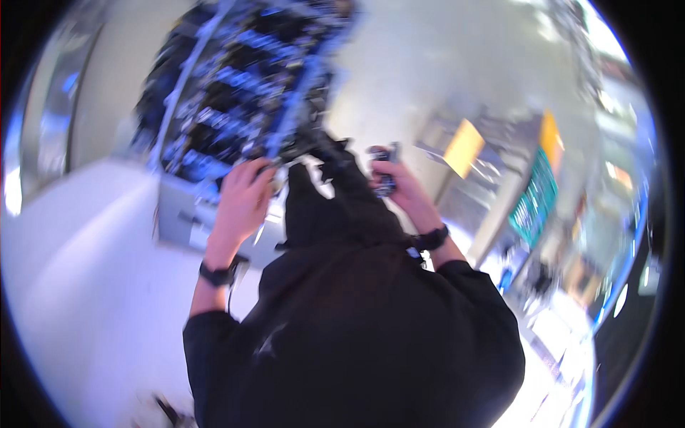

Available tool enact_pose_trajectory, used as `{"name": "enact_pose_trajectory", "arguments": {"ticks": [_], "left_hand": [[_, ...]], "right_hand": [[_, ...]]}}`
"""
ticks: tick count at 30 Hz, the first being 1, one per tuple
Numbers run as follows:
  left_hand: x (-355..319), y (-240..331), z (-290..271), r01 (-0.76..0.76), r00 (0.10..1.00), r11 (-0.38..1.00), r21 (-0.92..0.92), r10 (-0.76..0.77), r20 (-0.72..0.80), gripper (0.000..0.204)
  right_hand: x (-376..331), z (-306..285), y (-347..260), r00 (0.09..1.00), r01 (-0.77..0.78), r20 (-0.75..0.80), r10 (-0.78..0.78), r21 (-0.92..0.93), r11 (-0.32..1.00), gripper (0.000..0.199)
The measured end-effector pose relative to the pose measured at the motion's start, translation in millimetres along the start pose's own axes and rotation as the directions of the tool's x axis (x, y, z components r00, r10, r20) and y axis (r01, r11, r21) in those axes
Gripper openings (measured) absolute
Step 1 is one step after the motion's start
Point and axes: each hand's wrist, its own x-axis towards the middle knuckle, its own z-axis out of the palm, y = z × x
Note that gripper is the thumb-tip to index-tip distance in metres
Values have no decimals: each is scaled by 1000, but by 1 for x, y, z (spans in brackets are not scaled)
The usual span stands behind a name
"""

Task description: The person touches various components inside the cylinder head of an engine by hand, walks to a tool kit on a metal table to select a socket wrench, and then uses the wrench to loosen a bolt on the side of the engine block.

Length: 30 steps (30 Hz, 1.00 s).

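Motion blur softens the whole head view. My left hand (246, 189) is at the near corner of a large frame (289, 118) packed with dark and blue parts. Its fingers are curled, and what they hold, if anything, is hidden. Out to the right, my right hand (403, 187) is closed round a small dark hand-held object (385, 171), too smeared to name its kind. That hand is apart from the frame, beside my dark trouser leg (357, 192).
A pale grey panel (182, 214) forms the frame's near end. To the right stand grey carts or shelves (471, 189) with a yellow sheet (464, 148) and a green mesh-like panel (535, 200). Pale floor (78, 285) spreads at the left.
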Motion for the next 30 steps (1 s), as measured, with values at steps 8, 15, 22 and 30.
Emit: {"name": "enact_pose_trajectory", "arguments": {"ticks": [8,15,22,30], "left_hand": [[-13,44,26,-242,970,970,23,243,-23,23],[-6,119,114,-367,869,919,-143,394,300,15],[2,200,269,-502,731,863,-64,462,502,14],[-39,266,536,-322,503,944,-67,230,833,24]], "right_hand": [[-54,-69,32,977,150,-173,-123,147,978,28],[-121,-188,84,948,317,-201,-248,503,804,13],[-192,-387,168,871,488,-278,-404,585,648,9],[-259,-639,366,683,703,-700,-206,554,446,7]]}}
